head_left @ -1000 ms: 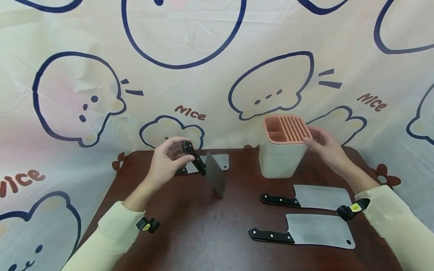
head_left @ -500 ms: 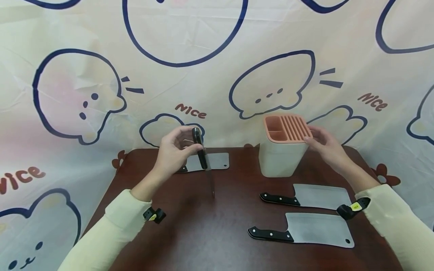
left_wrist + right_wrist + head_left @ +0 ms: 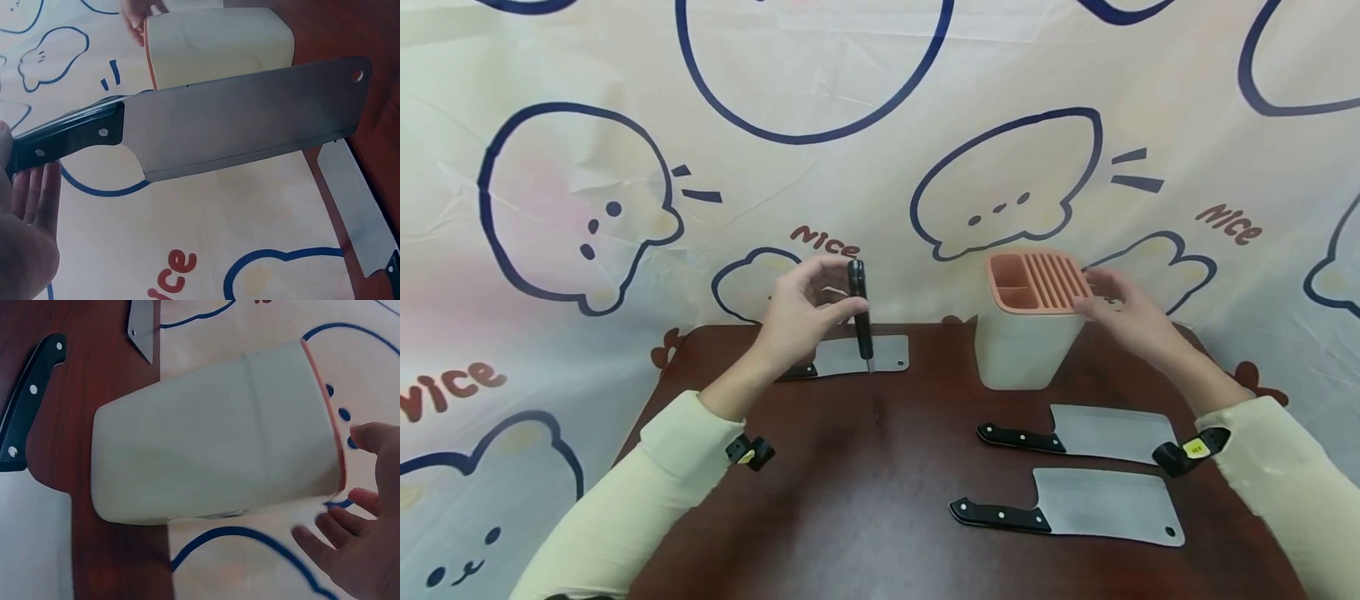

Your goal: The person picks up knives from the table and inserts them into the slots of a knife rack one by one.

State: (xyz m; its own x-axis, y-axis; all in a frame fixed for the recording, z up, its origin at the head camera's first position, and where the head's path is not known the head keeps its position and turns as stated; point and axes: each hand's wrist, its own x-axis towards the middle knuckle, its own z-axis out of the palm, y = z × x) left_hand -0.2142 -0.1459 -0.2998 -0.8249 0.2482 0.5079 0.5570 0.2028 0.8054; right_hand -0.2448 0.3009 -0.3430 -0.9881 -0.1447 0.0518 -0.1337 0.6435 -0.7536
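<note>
I'd call this early: left hand (image 3: 805,308) pinches one cleaver (image 3: 194,119), right hand (image 3: 1127,312) sits loose-fingered at the knifeless holder (image 3: 1021,350), leaving a far cleaver (image 3: 838,358) and two near-right cleavers (image 3: 1082,507) lying there.

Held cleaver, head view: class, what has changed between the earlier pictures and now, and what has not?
The left hand has moved up and rightward in the picture, toward the slotted knife holder. The held cleaver has turned from broadside to nearly edge-on, its handle more upright. Nothing was newly gripped or released. The holder, the right hand at its rim and the three lying cleavers stayed.
</note>
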